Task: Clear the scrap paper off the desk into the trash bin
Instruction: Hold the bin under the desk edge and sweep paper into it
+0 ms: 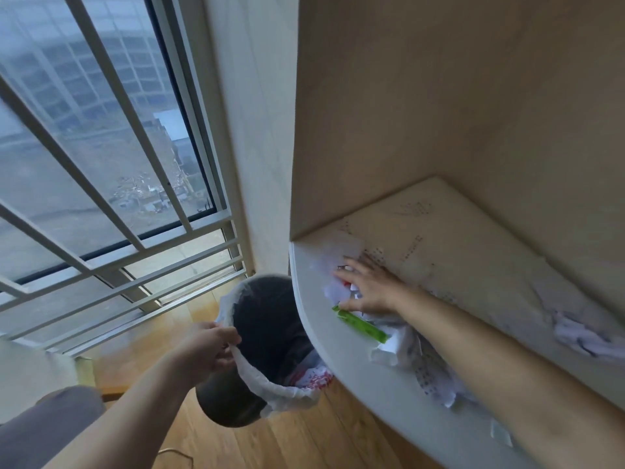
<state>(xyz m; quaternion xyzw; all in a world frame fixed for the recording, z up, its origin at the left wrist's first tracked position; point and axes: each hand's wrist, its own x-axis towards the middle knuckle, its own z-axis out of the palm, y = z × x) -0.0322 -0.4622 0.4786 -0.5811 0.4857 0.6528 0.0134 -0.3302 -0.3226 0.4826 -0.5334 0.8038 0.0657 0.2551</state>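
Right now the left hand (209, 346) is pinched shut on the white plastic liner (260, 384) at the near rim of the dark trash bin (270, 326), fingers and thumb closed over the bag's folded edge. The bin sits tilted on the wooden floor (338, 441), its mouth tucked just below the rounded front edge of the white desk (355, 374). Red-printed crumpled paper (313, 379) already lies inside the bin, on the desk side of the left grip.

The right hand (368, 292) lies flat and spread, palm down, on a heap of scrap paper (338, 286) near the desk's edge, its fingers open and pressing on the sheets rather than closed around them. Just on the near side of that grip lies a green strip (362, 324), with more crumpled printed paper (416, 363) under the forearm. Well beyond the wrist, toward the far right of the desk, sits another crumpled wad (581, 333). A large printed sheet (456, 238) covers the desk behind the hand. Past the bin stands a barred window (101, 164).
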